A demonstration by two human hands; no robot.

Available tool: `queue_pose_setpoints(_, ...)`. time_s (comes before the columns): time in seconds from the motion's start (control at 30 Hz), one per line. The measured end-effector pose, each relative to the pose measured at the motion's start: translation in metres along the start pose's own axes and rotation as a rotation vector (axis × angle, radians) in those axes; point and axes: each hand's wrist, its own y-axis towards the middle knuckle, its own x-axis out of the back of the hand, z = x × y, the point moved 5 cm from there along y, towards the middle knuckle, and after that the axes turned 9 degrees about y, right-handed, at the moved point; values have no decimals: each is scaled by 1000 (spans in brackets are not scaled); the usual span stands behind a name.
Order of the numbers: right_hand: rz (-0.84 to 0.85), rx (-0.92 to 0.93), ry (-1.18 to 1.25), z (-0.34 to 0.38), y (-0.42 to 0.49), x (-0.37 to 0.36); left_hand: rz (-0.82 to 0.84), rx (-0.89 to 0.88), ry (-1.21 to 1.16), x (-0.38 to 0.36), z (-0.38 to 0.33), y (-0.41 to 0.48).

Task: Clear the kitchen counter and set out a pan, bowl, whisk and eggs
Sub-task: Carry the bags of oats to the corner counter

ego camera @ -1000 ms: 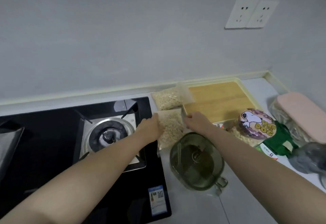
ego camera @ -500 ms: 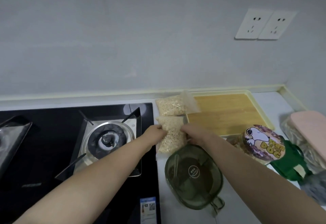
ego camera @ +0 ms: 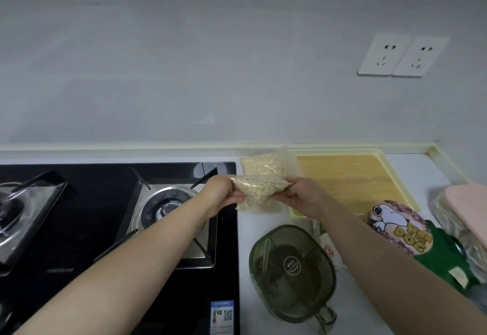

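Observation:
A clear plastic bag of pale grains (ego camera: 257, 194) is held up off the white counter (ego camera: 411, 166) between both hands. My left hand (ego camera: 220, 192) pinches its left edge and my right hand (ego camera: 303, 195) grips its right edge. A second bag of the same grains (ego camera: 263, 163) lies behind it against the wall. No pan, bowl, whisk or eggs show in this view.
A black gas hob (ego camera: 110, 218) with two burners fills the left. A wooden board in a yellow tray (ego camera: 350, 176) lies at the right. A green lidded jug (ego camera: 291, 268), a cartoon-dog container (ego camera: 399, 226), a green packet (ego camera: 448, 258) and a pink-lidded box (ego camera: 469, 208) crowd the right.
Both hands have lifted the nearer grain bag off the counter, from lying flat to hanging between them. The camera has tilted up a little.

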Motion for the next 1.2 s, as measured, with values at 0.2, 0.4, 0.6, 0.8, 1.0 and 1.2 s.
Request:
queue_pose_setpoints(0.2, -104, 177, -593, -8, 11, 10, 44, -281, 491, -9, 9, 0)
queue_pose_setpoints(0.4, -100, 166, -460, -17, 18, 22, 202, -309, 548, -29, 16, 16)
queue_pose_setpoints(0.6, -184, 136, -293, -9, 27, 26, 36, -279, 504, -21, 6, 28)
queue_pose_setpoints(0.8, -304, -63, 90, -6, 39, 34, -49, -117, 71, -2, 1, 37)
queue_pose_setpoints(1.0, -373, -278, 287, -24, 48, 19, -15, 55, -140, 12, -7, 45)
queue_pose_setpoints(1.2, -346, -187, 453, -30, 67, -6, 3, 134, -300, 24, -5, 43)
